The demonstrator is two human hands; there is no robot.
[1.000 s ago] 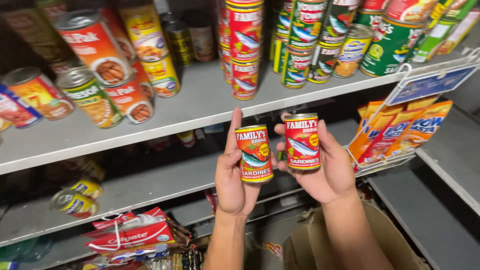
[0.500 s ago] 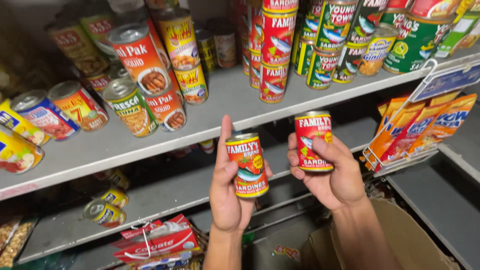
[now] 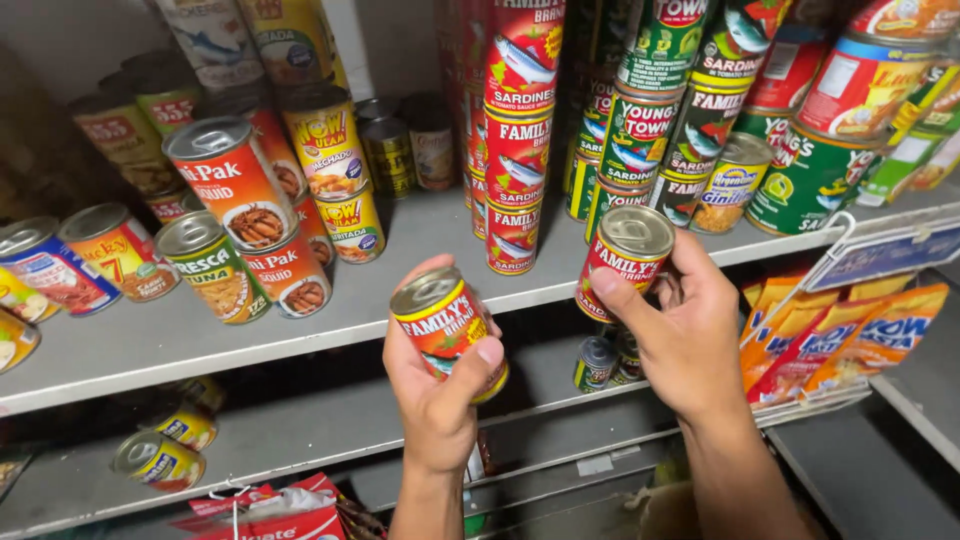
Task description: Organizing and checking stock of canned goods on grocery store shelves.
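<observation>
A: Start at the far left, what sits on the upper shelf (image 3: 150, 345)?

B: A blue-labelled can lying tilted (image 3: 45, 265), then an orange one (image 3: 120, 250), a green tuna can (image 3: 213, 265), and a stack of two orange-red cans with a picture of meat (image 3: 250, 215). Just beside those stand two yellow cans, one on the other (image 3: 338, 180)

A: And the left hand?

B: The left hand (image 3: 440, 390) is wrapped around a red sardine can (image 3: 447, 325), thumb across the front of the label, fingers behind. The can tilts with its silver lid showing, held in front of the shelf edge and below it

A: What is behind it?

B: A column of red sardine cans of the same kind (image 3: 518, 150) stacked upright on the shelf, roughly between the two hands

A: The right hand?

B: The right hand (image 3: 685, 335) grips a second red sardine can (image 3: 628, 255), thumb on the label and fingers curled round the far side. That can is at shelf-edge height, higher than the first, and the two are apart

A: Further right?

B: Green-labelled cans (image 3: 640, 135) stacked on the shelf, then orange sachets (image 3: 830, 340) hanging below the shelf edge under a blue tag (image 3: 880, 255)
</observation>
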